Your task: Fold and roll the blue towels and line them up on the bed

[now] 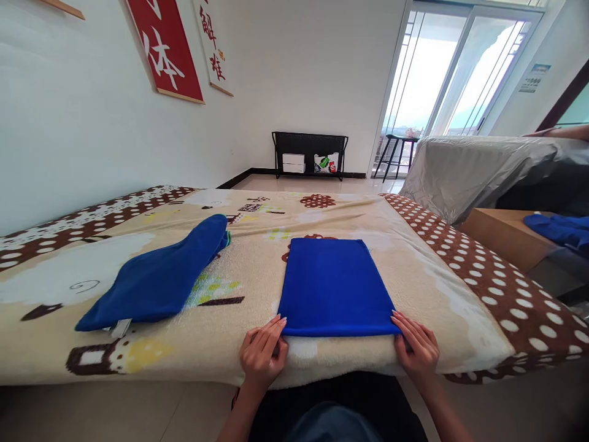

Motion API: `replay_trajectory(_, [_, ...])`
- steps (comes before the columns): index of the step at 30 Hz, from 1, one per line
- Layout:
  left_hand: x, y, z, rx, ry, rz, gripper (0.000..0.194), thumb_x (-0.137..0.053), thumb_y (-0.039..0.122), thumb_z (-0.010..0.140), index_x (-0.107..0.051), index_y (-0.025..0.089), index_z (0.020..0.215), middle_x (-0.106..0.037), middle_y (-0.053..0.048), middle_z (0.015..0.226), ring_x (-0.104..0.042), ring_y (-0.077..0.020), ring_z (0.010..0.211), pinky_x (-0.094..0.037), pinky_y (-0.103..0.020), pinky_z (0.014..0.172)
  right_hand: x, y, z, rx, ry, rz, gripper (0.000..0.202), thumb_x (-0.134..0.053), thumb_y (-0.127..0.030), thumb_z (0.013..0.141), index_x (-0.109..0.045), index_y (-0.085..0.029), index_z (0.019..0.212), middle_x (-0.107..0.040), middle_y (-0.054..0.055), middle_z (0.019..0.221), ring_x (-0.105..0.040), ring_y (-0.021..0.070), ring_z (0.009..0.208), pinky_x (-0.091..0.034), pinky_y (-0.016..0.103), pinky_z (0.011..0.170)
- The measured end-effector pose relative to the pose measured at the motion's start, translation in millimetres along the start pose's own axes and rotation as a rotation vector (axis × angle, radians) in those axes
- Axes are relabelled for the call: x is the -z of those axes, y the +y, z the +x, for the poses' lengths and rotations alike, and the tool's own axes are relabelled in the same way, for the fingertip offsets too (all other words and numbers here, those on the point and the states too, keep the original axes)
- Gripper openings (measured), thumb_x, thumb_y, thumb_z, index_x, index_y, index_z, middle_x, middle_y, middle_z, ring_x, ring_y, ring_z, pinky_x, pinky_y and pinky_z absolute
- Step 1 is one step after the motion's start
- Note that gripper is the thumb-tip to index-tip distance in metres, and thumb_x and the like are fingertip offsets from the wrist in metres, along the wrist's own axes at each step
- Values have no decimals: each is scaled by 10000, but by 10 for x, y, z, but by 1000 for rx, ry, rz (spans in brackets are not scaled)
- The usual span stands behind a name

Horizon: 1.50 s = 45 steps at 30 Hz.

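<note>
A folded blue cloth (335,287) lies flat as a neat rectangle on the patterned blanket (257,258) near the bed's front edge. My left hand (264,352) rests at the cloth's near left corner, fingertips touching its edge. At the near right corner, my right hand (416,347) touches the edge the same way. Neither hand lifts the cloth. A second blue cloth (159,276), loosely folded with a white tag, lies to the left on the blanket, away from both hands.
A white wall runs along the left with red and white banners (165,46). A black rack (309,153) stands at the far wall, a stool (398,153) by the glass doors. At right are a grey-covered sofa (478,166) and more blue cloth (559,230) on a wooden surface.
</note>
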<state>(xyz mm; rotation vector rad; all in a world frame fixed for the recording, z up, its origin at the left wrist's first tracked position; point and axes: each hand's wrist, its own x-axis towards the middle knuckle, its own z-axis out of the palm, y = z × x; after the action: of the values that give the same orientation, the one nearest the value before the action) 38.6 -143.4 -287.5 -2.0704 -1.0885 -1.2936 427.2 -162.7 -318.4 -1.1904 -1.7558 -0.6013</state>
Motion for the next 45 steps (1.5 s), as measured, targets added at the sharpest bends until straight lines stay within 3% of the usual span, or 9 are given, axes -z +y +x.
replay_trajectory(17, [-33,10,3,-1,12,12,470,-544,-23,773,-644,169,1191,-770,-70,1066,-736,-195,970,-477,-327,817,-46,36,-29,35,46,-28,460,-538,-110,870,-614,-247,1303,-717,38,1196,-706,191,1047,-474,360,933])
replay_trajectory(45, [-16,21,17,25,5,-6,473,-522,30,811,-628,215,1234,-768,-68,1071,-739,-205,966,-484,-327,809,-111,19,-170,-70,67,-66,418,-540,-168,881,-643,-278,1271,-716,9,1197,-702,198,1062,-442,364,993])
